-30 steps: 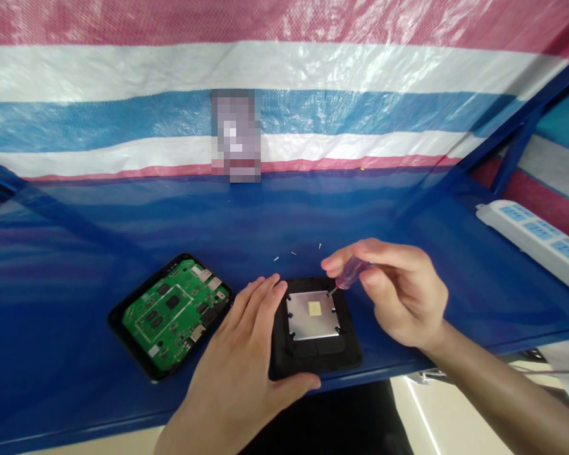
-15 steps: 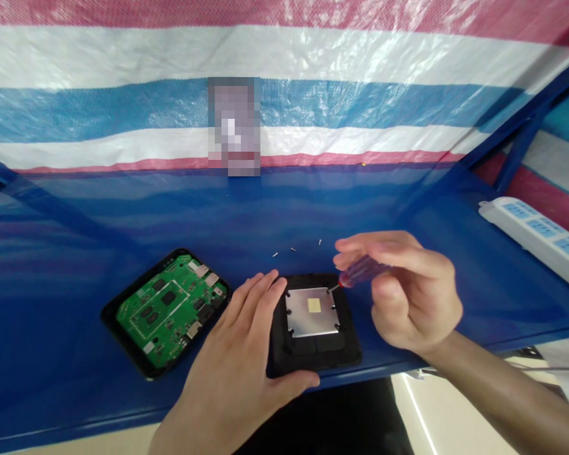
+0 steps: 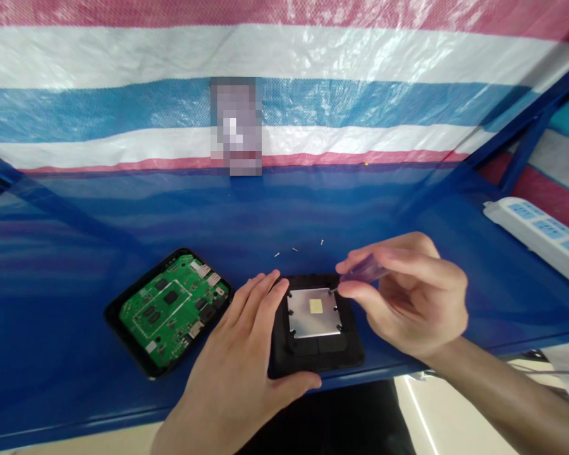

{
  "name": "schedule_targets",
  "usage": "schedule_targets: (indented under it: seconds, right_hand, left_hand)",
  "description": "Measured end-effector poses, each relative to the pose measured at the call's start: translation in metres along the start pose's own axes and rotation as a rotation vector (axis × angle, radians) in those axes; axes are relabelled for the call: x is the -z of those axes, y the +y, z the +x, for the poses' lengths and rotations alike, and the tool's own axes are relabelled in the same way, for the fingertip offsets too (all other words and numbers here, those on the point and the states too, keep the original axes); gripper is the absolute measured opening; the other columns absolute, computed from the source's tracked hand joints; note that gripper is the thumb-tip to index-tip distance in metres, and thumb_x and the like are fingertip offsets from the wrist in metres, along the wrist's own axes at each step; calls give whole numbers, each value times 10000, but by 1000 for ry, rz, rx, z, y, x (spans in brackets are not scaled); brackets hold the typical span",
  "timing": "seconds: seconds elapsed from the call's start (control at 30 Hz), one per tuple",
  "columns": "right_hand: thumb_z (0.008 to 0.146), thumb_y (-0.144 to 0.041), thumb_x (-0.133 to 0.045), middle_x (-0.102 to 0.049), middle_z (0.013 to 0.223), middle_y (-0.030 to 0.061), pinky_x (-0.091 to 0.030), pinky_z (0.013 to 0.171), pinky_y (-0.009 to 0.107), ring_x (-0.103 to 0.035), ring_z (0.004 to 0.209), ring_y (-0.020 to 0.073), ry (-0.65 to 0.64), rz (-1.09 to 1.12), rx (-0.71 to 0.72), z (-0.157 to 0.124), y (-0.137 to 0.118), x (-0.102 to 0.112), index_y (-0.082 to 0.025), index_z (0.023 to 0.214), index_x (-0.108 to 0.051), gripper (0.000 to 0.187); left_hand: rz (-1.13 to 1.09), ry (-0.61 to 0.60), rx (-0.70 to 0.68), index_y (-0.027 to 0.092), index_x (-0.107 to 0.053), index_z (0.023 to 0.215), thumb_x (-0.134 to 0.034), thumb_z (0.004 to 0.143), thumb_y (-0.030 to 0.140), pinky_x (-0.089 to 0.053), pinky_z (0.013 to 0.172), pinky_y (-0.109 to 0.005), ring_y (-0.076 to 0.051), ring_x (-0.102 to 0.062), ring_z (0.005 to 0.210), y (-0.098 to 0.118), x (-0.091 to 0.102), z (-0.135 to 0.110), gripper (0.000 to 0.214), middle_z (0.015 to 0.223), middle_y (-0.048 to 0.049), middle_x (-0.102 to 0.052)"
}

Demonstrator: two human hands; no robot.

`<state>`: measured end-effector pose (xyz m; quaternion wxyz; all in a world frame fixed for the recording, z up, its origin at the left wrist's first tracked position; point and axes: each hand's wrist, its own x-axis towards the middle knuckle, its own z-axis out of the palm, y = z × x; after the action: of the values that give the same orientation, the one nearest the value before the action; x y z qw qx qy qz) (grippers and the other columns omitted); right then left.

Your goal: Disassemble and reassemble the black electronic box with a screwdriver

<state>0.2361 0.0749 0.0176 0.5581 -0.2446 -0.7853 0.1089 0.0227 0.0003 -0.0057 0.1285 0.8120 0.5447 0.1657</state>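
My left hand (image 3: 239, 341) spans the left side of a black plastic cover (image 3: 332, 360), its thumb along the front edge and fingertips at the upper left, gripping it against the table. Fixed in the cover is a silver metal plate (image 3: 303, 322) with a pale yellow pad (image 3: 315, 306) in its middle. Pinched between thumb and fingers of my right hand (image 3: 422, 297) is a screwdriver with a clear purple handle (image 3: 364, 270). Its tip points at the plate's upper right corner; the thumb partly hides the shaft, and whether the tip touches a screw I cannot tell.
Left of my hands lies a black casing with a green circuit board (image 3: 171, 309). Several small screws (image 3: 294, 249) are scattered behind the cover. A white power strip (image 3: 540, 227) stands at the right. Striped sheeting (image 3: 360, 57) hangs behind the blue table (image 3: 171, 208).
My right thumb has moved up and inward onto the screwdriver, so it now covers part of the shaft. The left hand and the cover stay in place; the view has shifted slightly.
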Motion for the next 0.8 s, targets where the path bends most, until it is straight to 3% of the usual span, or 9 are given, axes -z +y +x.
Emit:
schedule_targets:
  seconds: [0.13, 0.23, 0.33, 0.4, 0.5, 0.63, 0.8]
  right_hand:
    - [917, -33, -533, -692, 1170, 70, -651, 648, 326, -743, 883, 190, -89, 144, -136, -1, -3, -3, -330, 1406, -455, 577]
    - [878, -125, -646, -686, 1164, 73, -653, 618, 346, -729, 900, 219, -62, 145, -52, -1, 0, -2, -315, 1364, -506, 541]
    - [690, -164, -857, -695, 981, 24, -653, 624, 370, -706, 812, 221, 26, 22, 35, -1, 3, 0, -339, 1296, -574, 691]
    - [728, -111, -816, -708, 976, 20, -652, 648, 376, -712, 800, 215, 14, -6, -37, -3, 3, 0, -350, 1318, -552, 689]
    - [882, -74, -608, -720, 1124, 69, -650, 656, 365, -736, 870, 218, -62, 73, -156, -6, 0, -2, -318, 1406, -453, 598]
    - [896, -84, -560, -709, 1150, 93, -639, 635, 344, -733, 832, 201, -45, 120, -133, -6, -1, -5, -265, 1404, -452, 550]
    - [920, -72, -521, -724, 1099, 51, -639, 599, 325, -736, 742, 172, 0, 169, -92, -5, 2, -6, -309, 1428, -428, 568]
  left_hand:
    - [-2, -2, 17, 213, -236, 1439, -796, 711, 464, -451, 1090, -561, -357, -410, 1395, 1, 1, 1, 953, 1501, -153, -464]
    - [-4, -12, 19, 219, -224, 1439, -788, 722, 472, -451, 1087, -568, -364, -415, 1391, 1, 2, 0, 946, 1504, -163, -456]
    - [-13, -26, 22, 233, -212, 1448, -782, 726, 492, -447, 1088, -572, -368, -404, 1398, 0, 2, 0, 956, 1514, -158, -443]
    - [-13, -26, 27, 240, -214, 1452, -781, 727, 497, -440, 1095, -573, -365, -392, 1406, 0, 2, 0, 956, 1520, -148, -437]
    - [-12, -27, 26, 225, -231, 1449, -783, 729, 493, -437, 1100, -572, -361, -380, 1414, 0, 1, 0, 946, 1518, -147, -441]
    - [-29, -23, 29, 214, -249, 1444, -787, 727, 488, -429, 1108, -565, -356, -391, 1407, 1, 1, 1, 937, 1517, -149, -442]
    - [-32, -26, 40, 225, -255, 1449, -781, 731, 501, -420, 1113, -565, -358, -374, 1416, 0, 1, 0, 932, 1525, -142, -430]
